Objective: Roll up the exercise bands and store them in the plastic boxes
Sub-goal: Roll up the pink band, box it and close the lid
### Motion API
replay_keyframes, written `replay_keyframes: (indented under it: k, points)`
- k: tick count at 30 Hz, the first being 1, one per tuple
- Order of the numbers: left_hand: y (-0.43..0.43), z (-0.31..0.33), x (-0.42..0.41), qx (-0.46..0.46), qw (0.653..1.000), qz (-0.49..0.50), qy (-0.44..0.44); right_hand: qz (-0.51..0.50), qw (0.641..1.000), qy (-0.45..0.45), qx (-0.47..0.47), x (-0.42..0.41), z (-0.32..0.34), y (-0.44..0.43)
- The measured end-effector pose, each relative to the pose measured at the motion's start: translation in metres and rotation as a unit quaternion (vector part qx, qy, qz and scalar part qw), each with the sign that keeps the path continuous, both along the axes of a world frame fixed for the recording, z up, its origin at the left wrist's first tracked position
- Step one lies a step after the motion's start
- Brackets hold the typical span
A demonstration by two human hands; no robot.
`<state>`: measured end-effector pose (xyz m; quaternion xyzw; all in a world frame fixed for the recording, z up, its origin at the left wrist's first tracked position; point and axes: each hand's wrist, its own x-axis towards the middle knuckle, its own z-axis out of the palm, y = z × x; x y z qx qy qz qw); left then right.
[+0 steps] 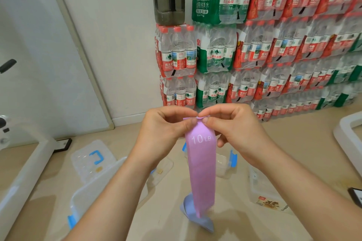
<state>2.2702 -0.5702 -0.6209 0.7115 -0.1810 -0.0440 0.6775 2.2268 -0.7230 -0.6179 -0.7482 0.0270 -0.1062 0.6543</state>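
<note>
While the left hand (164, 131) and right hand (239, 133) are pinching its top edge, the pink band (201, 172) is hanging straight down from their grip, bottom end near the blue band (197, 220).

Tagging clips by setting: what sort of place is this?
Likely a storage-cum-workout room: stacked shrink-wrapped packs of bottled water, a white exercise-machine frame, clear plastic boxes with blue latches on the floor.
</note>
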Motion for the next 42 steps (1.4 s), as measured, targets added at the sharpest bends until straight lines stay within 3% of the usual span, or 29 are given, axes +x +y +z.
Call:
replay_keyframes:
  k: [8, 13, 20, 35, 42]
  points:
    - [0.002, -0.003, 0.002, 0.070, 0.995, 0.039, -0.062, 0.037, 0.996, 0.048, 0.073, 0.004, -0.003, -0.002]
    - [0.003, -0.003, 0.004, 0.079, 0.994, 0.036, -0.071, 0.023, 0.998, 0.037, 0.042, 0.002, -0.002, -0.001]
    - [0.002, -0.002, 0.003, 0.048, 0.997, 0.028, -0.048, 0.009, 1.000, 0.001, 0.020, 0.001, 0.000, 0.000]
    - [0.004, 0.001, 0.003, -0.021, 1.000, 0.003, 0.002, 0.035, 0.993, 0.011, 0.115, 0.002, 0.004, -0.001]
    - [0.011, 0.003, 0.002, 0.047, 0.996, -0.010, -0.081, 0.039, 0.995, 0.019, 0.092, 0.000, 0.006, -0.004]
